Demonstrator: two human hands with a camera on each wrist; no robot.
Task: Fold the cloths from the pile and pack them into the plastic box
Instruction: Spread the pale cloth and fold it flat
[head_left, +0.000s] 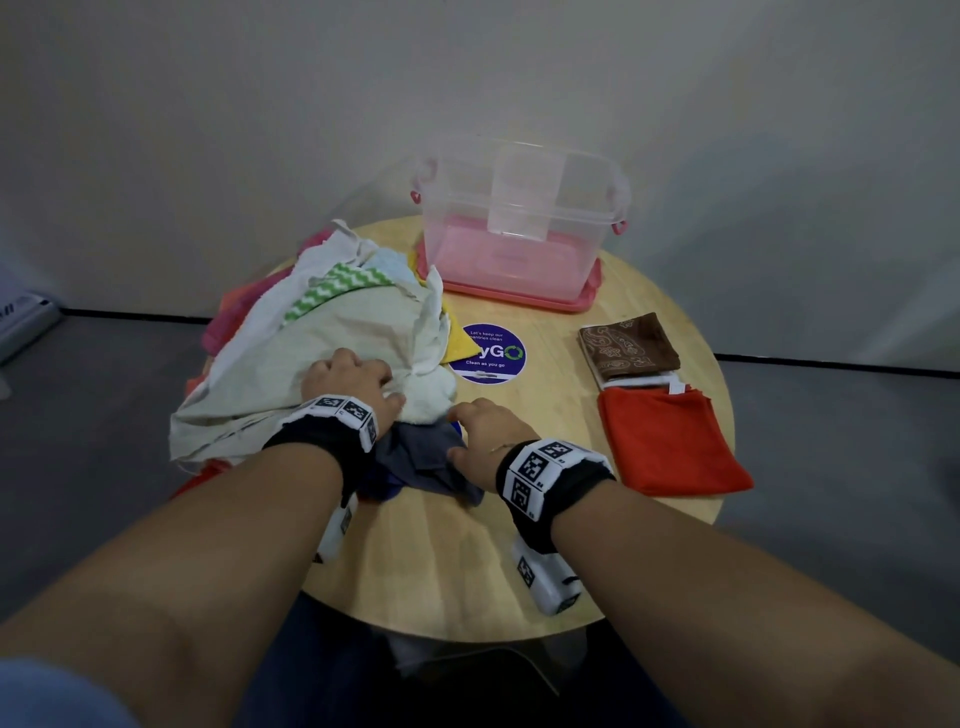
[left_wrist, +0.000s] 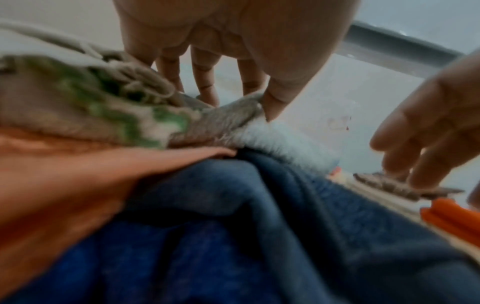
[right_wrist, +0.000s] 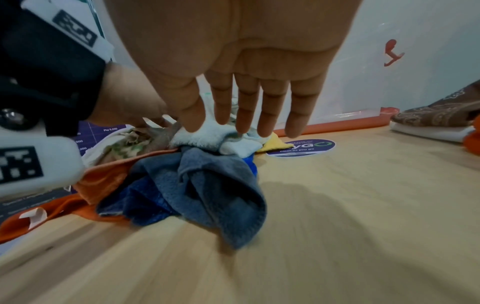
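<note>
At frame centre-left, the left hand (head_left: 347, 375) presses open-fingered on the pile (head_left: 332, 332), apparently steadying it, while the right hand (head_left: 488, 436), fingers extended and empty, reaches for the grey-blue cloth (head_left: 421, 460); the plastic box (head_left: 519, 228) waits upper centre on the tabletop (head_left: 467, 561).

My left hand (head_left: 349, 382) lies palm down with fingers extended, while my right hand (head_left: 488, 436) hovers beside it, fingers straight and spread.
</note>
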